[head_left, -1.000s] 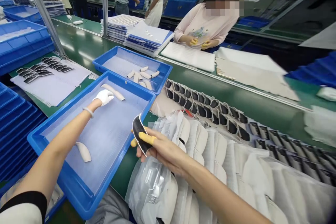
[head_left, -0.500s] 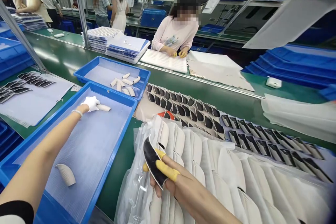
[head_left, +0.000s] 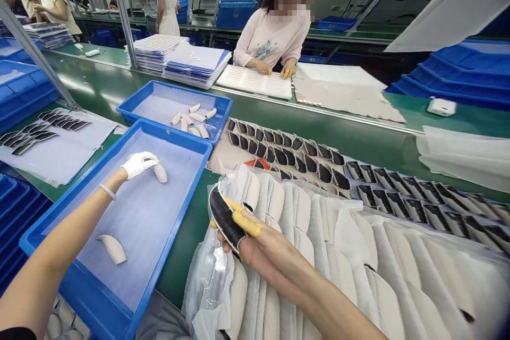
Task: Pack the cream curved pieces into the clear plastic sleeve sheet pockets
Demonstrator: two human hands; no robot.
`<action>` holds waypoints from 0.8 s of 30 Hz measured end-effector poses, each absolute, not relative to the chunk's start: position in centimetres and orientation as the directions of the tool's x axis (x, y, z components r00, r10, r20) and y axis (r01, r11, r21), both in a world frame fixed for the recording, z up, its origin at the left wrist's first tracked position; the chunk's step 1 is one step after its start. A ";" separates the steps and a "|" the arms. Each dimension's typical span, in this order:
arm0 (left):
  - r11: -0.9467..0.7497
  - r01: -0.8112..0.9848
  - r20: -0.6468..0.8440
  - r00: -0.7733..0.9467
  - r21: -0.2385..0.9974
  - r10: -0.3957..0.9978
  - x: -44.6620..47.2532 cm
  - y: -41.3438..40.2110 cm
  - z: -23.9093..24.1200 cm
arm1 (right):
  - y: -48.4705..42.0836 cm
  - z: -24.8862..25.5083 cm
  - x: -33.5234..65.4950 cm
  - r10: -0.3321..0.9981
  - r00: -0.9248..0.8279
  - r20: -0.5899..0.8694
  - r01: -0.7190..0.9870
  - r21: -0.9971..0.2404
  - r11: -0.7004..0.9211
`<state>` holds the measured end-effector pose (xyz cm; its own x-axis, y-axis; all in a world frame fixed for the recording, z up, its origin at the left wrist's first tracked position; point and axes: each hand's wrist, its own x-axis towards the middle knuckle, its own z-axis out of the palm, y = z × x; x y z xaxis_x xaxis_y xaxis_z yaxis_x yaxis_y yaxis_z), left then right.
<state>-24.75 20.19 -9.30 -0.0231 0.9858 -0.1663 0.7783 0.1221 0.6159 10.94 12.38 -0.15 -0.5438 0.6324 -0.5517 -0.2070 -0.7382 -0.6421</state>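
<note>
My left hand point(head_left: 139, 163), in a white glove, is over the near blue tray point(head_left: 181, 212). Its fingertips are closed on the upper end of a small curved cream piece point(head_left: 161, 173), which points down towards the tray's lined floor. A second curved cream piece point(head_left: 113, 249), ribbed on top, lies nearer me in this tray. My right hand point(head_left: 243, 228), with yellow finger covers, grips a curved piece with a black inner face point(head_left: 225, 217) and a pale rim, black side up. It is held above the plastic-wrapped rows of cream pieces point(head_left: 305, 204).
Rows of black-faced pieces point(head_left: 303, 162) lie behind the wrapped ones. A farther blue tray point(head_left: 133, 111) holds several cream pieces. More black-faced pieces lie on a white sheet point(head_left: 75, 151) at left. Across the bench, a person point(head_left: 271, 37) handles a white sheet. A metal post point(head_left: 124, 18) stands between.
The cream piece at my left hand has swung from lying sideways to pointing downward, as that hand shifted slightly. My right hand has moved a little up and left with its piece.
</note>
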 end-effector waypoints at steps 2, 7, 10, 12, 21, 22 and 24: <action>0.124 0.734 -0.176 -0.007 0.668 0.984 -24.7 18.9 -8.7 | 12.4 -0.2 10.7 0.639 -0.533 -0.555 -0.219 -0.639 -0.737; 0.205 0.633 -0.235 -0.037 0.747 0.971 -25.6 16.2 -8.7 | 12.8 -0.4 8.6 0.587 -0.615 -0.527 -0.201 -0.615 -0.763; 0.282 0.596 -0.271 -0.110 0.752 0.956 -26.4 14.2 -9.9 | 13.4 -0.6 6.7 0.559 -0.664 -0.497 -0.187 -0.613 -0.768; 0.341 0.577 -0.307 -0.159 0.742 0.938 -26.9 12.8 -10.9 | 13.8 -0.9 5.4 0.535 -0.697 -0.479 -0.166 -0.617 -0.769; 0.494 0.567 -0.450 -0.230 0.659 0.863 -28.7 9.2 -14.7 | 18.4 -3.3 0.3 0.510 -0.699 -0.501 0.004 -0.716 -0.698; 0.492 0.576 -0.448 -0.231 0.653 0.864 -28.8 9.2 -15.0 | 19.5 -3.7 -0.2 0.537 -0.680 -0.499 0.018 -0.743 -0.669; 0.481 0.592 -0.440 -0.226 0.647 0.869 -28.9 9.2 -15.5 | 22.3 -4.6 -1.1 0.594 -0.628 -0.503 0.074 -0.798 -0.598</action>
